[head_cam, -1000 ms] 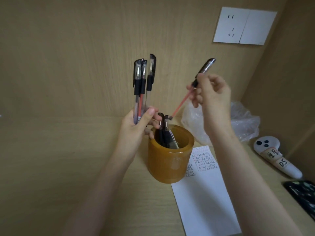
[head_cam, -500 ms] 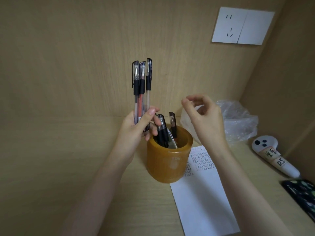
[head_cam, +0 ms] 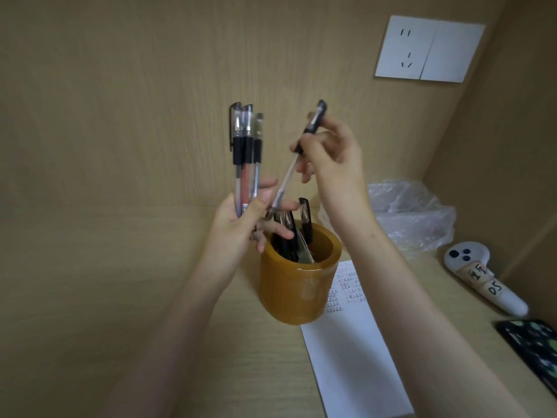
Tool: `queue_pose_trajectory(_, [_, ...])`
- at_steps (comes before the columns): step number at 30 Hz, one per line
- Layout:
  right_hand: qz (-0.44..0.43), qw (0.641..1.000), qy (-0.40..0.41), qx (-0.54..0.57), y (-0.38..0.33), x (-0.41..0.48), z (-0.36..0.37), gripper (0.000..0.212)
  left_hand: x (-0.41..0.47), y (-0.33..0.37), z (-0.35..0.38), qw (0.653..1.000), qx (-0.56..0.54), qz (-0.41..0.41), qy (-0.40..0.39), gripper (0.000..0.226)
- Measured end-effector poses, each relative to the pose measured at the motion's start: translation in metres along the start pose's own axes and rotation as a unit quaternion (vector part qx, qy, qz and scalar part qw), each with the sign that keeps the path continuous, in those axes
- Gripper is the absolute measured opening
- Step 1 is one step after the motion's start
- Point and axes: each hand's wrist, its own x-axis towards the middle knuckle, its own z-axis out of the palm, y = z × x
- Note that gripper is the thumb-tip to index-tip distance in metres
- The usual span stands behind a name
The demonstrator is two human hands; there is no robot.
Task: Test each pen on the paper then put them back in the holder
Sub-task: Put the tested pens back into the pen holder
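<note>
My left hand [head_cam: 241, 220] grips a bunch of three capped pens [head_cam: 246, 158], held upright above and left of the amber pen holder [head_cam: 298, 289]. My right hand [head_cam: 334, 159] pinches one black-capped pen [head_cam: 297, 155] near its cap. That pen slants down to the left, and its lower end is at my left hand's fingers. Several more pens [head_cam: 289, 233] stand inside the holder. A white sheet of paper [head_cam: 355, 351] with small written marks lies right of the holder, partly under my right forearm.
A crumpled clear plastic bag [head_cam: 413, 215] sits behind the paper at the back right. A white labelled controller [head_cam: 482, 279] and a dark patterned phone [head_cam: 533, 348] lie at the right. A wall socket [head_cam: 428, 49] is on the wooden back panel.
One second ago my right hand held a red pen over the holder; half a second ago it was empty with that pen in the holder. Now it pinches another pen at my left hand's bunch.
</note>
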Motion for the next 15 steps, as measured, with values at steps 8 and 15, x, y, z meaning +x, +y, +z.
queue_pose_trajectory(8, [-0.049, 0.992, -0.058, -0.098, 0.013, -0.016, -0.019, 0.057, 0.002, -0.003, -0.006, 0.997, 0.017, 0.03, 0.072, 0.028])
queue_pose_trajectory(15, [-0.053, 0.965, -0.077, -0.247, 0.02, -0.025, -0.019, 0.025, -0.001, 0.0, -0.002, 0.999, -0.014, -0.004, 0.051, 0.027])
